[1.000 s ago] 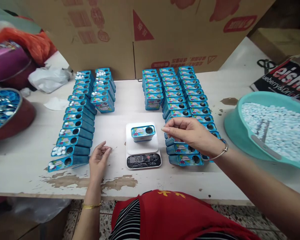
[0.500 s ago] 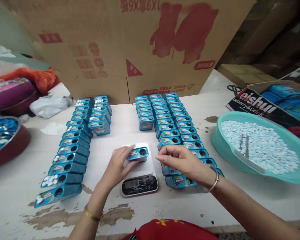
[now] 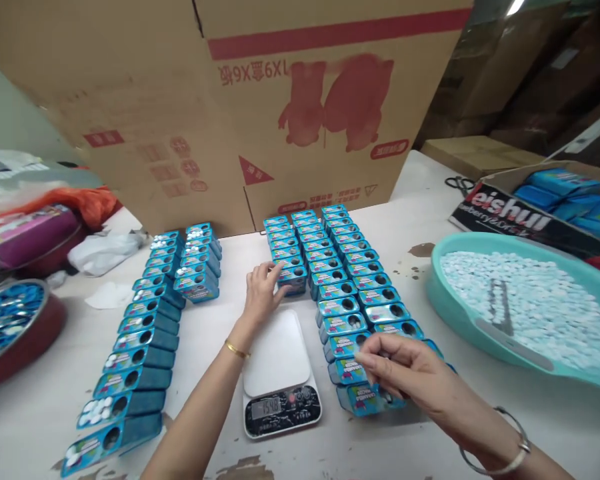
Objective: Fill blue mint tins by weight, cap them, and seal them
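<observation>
My left hand (image 3: pixel 263 293) is curled around the near end of a short row, with thumb and fingertips on a blue candy tin (image 3: pixel 294 275). The tin stands upright, its round top hole partly hidden by the fingers. Just below that hand is a white kitchen scale (image 3: pixel 277 357) with a bare plate and a lit display. My right hand (image 3: pixel 410 373) hovers over the near tins of the right rows, thumb and fingers pinched together. What they hold, if anything, cannot be made out. Beneath it stands another blue candy tin (image 3: pixel 363 399).
On the right, a turquoise basin (image 3: pixel 480 333) holds white candies and tongs (image 3: pixel 500 303). Behind it sits an open carton (image 3: pixel 510 217) of blue packs. More tins (image 3: pixel 145 343) line the left, some with candies on top. A large cardboard box (image 3: pixel 180 87) stands at the back.
My left hand has carried the tin off the scale to the near end of the short row. My right hand has shifted right and nearer. The camera view has tilted up.
</observation>
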A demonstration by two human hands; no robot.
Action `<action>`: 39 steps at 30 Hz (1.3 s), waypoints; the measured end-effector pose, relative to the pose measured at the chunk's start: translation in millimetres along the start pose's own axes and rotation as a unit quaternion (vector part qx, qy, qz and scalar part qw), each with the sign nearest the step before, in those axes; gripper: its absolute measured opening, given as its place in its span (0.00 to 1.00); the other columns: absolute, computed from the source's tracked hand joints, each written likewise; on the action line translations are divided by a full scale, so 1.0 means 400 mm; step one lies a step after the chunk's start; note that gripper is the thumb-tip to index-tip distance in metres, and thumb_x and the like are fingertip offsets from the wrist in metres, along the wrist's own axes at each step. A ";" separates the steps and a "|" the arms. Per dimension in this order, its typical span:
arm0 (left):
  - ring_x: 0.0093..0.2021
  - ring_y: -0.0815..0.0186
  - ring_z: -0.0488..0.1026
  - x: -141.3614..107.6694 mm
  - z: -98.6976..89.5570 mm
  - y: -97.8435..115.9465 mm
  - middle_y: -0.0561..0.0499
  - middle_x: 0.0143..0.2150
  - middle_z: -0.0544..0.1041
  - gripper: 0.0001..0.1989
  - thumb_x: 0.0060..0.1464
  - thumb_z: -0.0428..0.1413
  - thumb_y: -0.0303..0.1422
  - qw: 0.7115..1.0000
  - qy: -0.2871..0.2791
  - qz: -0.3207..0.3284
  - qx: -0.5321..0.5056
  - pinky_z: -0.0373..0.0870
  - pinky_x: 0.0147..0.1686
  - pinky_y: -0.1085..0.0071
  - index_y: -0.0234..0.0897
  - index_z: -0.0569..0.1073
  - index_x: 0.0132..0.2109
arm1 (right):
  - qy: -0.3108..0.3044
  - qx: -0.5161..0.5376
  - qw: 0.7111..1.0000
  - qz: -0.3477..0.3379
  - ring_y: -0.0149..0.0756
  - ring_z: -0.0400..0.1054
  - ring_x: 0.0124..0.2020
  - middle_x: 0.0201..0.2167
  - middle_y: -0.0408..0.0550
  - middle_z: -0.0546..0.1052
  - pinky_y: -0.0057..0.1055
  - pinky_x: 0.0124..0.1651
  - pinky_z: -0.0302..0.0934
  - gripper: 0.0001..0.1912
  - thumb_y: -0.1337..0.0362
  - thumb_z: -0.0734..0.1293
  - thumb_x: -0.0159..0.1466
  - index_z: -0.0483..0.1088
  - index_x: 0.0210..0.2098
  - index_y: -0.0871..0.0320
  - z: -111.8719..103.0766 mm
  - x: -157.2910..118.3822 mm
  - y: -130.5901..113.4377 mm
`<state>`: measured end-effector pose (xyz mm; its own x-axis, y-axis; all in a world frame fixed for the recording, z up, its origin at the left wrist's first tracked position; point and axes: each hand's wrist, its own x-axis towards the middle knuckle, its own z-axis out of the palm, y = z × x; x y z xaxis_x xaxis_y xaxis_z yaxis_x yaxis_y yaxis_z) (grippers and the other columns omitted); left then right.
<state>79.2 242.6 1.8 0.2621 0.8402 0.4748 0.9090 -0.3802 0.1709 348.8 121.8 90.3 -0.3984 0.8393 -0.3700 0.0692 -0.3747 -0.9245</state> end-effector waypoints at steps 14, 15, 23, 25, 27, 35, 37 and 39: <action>0.59 0.44 0.58 -0.118 -0.243 -0.236 0.38 0.58 0.65 0.04 0.52 0.55 0.30 0.954 -0.073 -0.131 0.261 0.55 0.52 0.47 0.37 0.74 0.36 | -0.126 0.056 0.990 0.038 0.21 0.49 0.17 0.19 0.39 0.64 0.24 0.20 0.41 0.21 0.46 0.68 0.58 0.66 0.27 0.59 0.081 -0.030 0.040; 0.58 0.45 0.59 -0.116 -0.251 -0.222 0.39 0.57 0.66 0.04 0.53 0.55 0.30 0.959 -0.071 -0.111 0.252 0.54 0.52 0.47 0.37 0.74 0.34 | -0.127 0.072 0.988 0.043 0.21 0.49 0.17 0.19 0.39 0.64 0.24 0.20 0.41 0.21 0.46 0.68 0.58 0.66 0.27 0.59 0.080 -0.036 0.041; 0.34 0.60 0.69 -0.099 -0.347 0.083 0.45 0.36 0.72 0.08 0.58 0.52 0.35 0.966 -0.216 0.034 0.140 0.62 0.33 0.65 0.37 0.72 0.34 | -0.095 0.277 0.948 0.123 0.19 0.54 0.17 0.27 0.44 0.71 0.21 0.19 0.41 0.17 0.52 0.71 0.57 0.68 0.31 0.60 0.105 -0.095 0.080; 0.32 0.62 0.69 -0.099 -0.329 0.145 0.46 0.34 0.72 0.06 0.57 0.53 0.32 0.960 -0.250 0.061 0.112 0.61 0.32 0.66 0.36 0.72 0.33 | -0.118 0.295 0.940 0.127 0.18 0.55 0.16 0.28 0.44 0.71 0.22 0.18 0.41 0.18 0.51 0.70 0.57 0.68 0.31 0.61 0.122 -0.099 0.100; 0.32 0.62 0.69 -0.097 -0.302 0.184 0.46 0.34 0.72 0.05 0.56 0.54 0.29 0.954 -0.271 0.077 0.098 0.61 0.31 0.67 0.36 0.72 0.33 | -0.147 0.287 0.938 0.128 0.18 0.54 0.14 0.25 0.44 0.71 0.22 0.17 0.40 0.20 0.49 0.69 0.58 0.67 0.29 0.61 0.135 -0.100 0.127; 0.43 0.59 0.72 -0.132 -0.305 0.139 0.45 0.45 0.75 0.15 0.59 0.52 0.42 0.985 -0.157 -0.053 -0.037 0.67 0.41 0.65 0.38 0.70 0.46 | -0.105 0.137 0.977 0.127 0.22 0.52 0.14 0.20 0.36 0.67 0.24 0.18 0.40 0.35 0.43 0.69 0.51 0.62 0.49 0.60 0.156 -0.081 0.283; 0.42 0.61 0.74 -0.183 -0.295 0.084 0.45 0.45 0.75 0.17 0.62 0.46 0.42 0.975 -0.096 -0.183 -0.082 0.68 0.39 0.66 0.38 0.70 0.49 | -0.060 0.106 0.986 0.114 0.25 0.52 0.14 0.19 0.34 0.66 0.25 0.19 0.43 0.46 0.45 0.67 0.52 0.50 0.62 0.62 0.162 -0.074 0.312; 0.37 0.63 0.75 -0.242 -0.262 0.026 0.45 0.43 0.76 0.18 0.61 0.43 0.40 0.944 -0.085 -0.291 -0.129 0.69 0.35 0.68 0.37 0.69 0.51 | -0.039 0.072 0.991 0.109 0.27 0.52 0.15 0.19 0.34 0.66 0.26 0.20 0.45 0.52 0.47 0.65 0.54 0.38 0.67 0.65 0.167 -0.063 0.330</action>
<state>29.3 116.7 47.8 -0.1903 0.9772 0.0945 0.8115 0.1024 0.5754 306.9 24.8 -16.0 -0.4587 0.7012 -0.5459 0.0326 -0.6006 -0.7989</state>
